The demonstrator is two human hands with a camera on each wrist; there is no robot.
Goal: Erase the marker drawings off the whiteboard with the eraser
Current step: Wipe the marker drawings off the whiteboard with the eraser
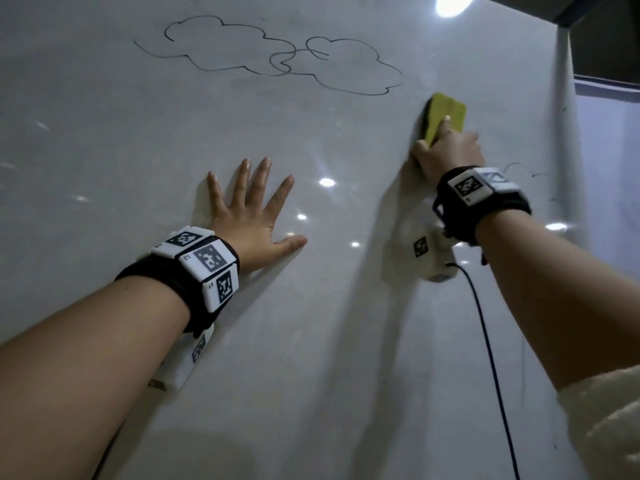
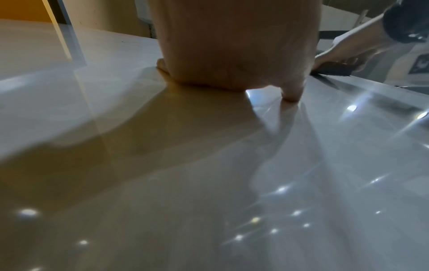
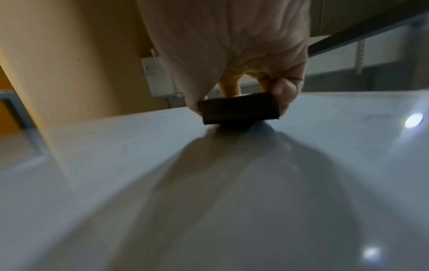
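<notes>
1. Head view: the eraser, yellow-backed with a dark felt face, is held against the whiteboard at the right, gripped in the right hand, whose fingers are curled round its sides.
2. Right wrist view: the dark felt is seen pressed to the board, pinched between thumb and fingers.
3. The left hand is laid flat on the board to the near left, fingers spread and straight, nothing held; it seems to serve as a brace.
4. The cloud outlines are drawn on the far part of the board, up and left of the eraser, and appear untouched; a smaller faint scribble is visible just right of the right wrist.
5. The job is judged barely begun, or between strokes.
6. For a clean pass, the felt should be kept flat and pressed evenly, then swept up and left across the lines in overlapping strokes, so that no streaks are left.
7. The scribble at the right edge should not be forgotten.
</notes>
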